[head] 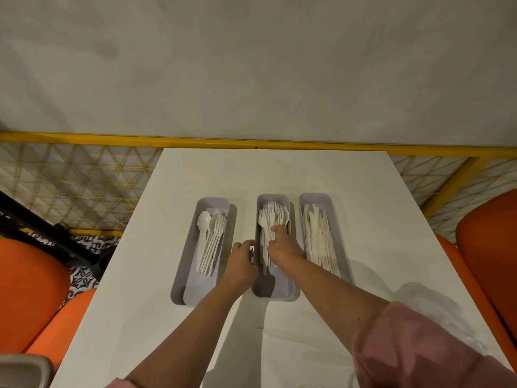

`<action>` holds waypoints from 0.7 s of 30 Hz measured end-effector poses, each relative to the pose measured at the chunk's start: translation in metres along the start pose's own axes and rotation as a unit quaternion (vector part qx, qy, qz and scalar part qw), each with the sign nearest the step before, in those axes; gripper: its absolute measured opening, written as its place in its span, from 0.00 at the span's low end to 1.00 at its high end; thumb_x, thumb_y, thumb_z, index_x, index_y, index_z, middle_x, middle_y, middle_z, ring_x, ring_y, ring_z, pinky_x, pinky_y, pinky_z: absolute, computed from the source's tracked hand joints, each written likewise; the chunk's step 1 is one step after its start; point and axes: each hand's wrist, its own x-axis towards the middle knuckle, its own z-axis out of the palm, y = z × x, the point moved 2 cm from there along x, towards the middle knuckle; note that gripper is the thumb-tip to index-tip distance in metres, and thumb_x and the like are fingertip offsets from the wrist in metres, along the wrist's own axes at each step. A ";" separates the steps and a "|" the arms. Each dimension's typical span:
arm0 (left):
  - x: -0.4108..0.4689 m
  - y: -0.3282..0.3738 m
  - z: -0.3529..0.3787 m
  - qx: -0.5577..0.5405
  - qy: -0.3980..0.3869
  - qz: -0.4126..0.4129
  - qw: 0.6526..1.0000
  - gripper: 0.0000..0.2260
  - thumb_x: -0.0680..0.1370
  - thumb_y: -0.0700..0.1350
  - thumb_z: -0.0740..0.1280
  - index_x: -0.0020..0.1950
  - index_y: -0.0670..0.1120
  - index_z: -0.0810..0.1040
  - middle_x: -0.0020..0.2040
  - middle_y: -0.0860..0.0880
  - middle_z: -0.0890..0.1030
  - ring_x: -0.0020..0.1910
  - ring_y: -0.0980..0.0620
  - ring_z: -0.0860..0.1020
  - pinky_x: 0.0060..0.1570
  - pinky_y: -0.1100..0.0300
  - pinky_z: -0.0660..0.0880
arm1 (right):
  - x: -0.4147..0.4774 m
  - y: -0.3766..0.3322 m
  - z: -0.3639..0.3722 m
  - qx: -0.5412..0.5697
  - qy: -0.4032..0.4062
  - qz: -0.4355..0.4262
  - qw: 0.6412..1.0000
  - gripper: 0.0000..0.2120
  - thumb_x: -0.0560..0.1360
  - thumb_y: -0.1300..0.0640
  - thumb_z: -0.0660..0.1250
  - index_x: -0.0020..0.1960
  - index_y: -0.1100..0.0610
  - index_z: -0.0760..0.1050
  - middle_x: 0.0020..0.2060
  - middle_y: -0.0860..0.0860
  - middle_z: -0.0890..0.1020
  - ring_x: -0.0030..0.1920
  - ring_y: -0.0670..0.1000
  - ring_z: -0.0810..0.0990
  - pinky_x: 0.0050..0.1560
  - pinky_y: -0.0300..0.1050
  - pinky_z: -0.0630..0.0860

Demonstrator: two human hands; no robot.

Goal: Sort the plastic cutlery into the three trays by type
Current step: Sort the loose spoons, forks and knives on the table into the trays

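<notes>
Three long grey trays stand side by side on the white table [279, 169]. The left tray [179, 287] holds white plastic spoons [210, 236]. In the middle tray [275, 289] lie white forks [272, 215], tines pointing away. The right tray [313, 198] is filled with white knives [319, 236]. My right hand [281, 245] reaches into the middle tray and grips the fork handles. Fingers curled, my left hand [240, 257] rests against that tray's left wall; whether it holds the rim cannot be told.
Orange chairs stand at the left [28, 289] and right [489, 247] of the table. A yellow railing with mesh [84, 175] runs behind the table's far edge. A grey object's corner [22, 371] shows at the bottom left.
</notes>
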 end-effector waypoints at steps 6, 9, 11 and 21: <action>0.001 -0.001 0.001 -0.003 -0.008 -0.006 1.000 0.26 0.74 0.32 0.66 0.71 0.44 0.66 0.66 0.43 0.69 0.60 0.46 0.74 0.59 0.58 0.72 | -0.006 -0.006 -0.001 -0.064 -0.009 -0.026 0.998 0.24 0.78 0.65 0.58 0.72 0.53 0.60 0.68 0.56 0.67 0.61 0.56 0.74 0.28 0.31 0.59; 0.001 -0.001 0.000 -0.010 -0.010 -0.006 1.000 0.27 0.73 0.33 0.67 0.71 0.43 0.66 0.64 0.43 0.69 0.59 0.45 0.74 0.60 0.56 0.73 | -0.011 -0.008 -0.006 -0.101 -0.029 -0.049 0.993 0.21 0.78 0.64 0.59 0.70 0.54 0.64 0.69 0.56 0.65 0.62 0.55 0.73 0.28 0.29 0.58; 0.000 -0.002 0.000 -0.007 -0.005 -0.003 1.000 0.26 0.73 0.32 0.67 0.71 0.43 0.66 0.64 0.42 0.69 0.58 0.45 0.75 0.58 0.57 0.73 | -0.012 -0.008 -0.009 -0.107 -0.043 -0.067 0.991 0.18 0.78 0.64 0.59 0.67 0.55 0.68 0.67 0.55 0.67 0.59 0.55 0.74 0.30 0.31 0.60; -0.033 0.025 0.007 0.037 0.050 0.160 0.985 0.09 0.73 0.33 0.64 0.52 0.41 0.73 0.48 0.50 0.70 0.42 0.54 0.70 0.39 0.72 0.66 | -0.048 0.013 -0.058 -0.157 -0.156 -0.060 0.973 0.06 0.77 0.60 0.63 0.53 0.58 0.74 0.33 0.51 0.75 0.31 0.48 0.73 0.29 0.36 0.71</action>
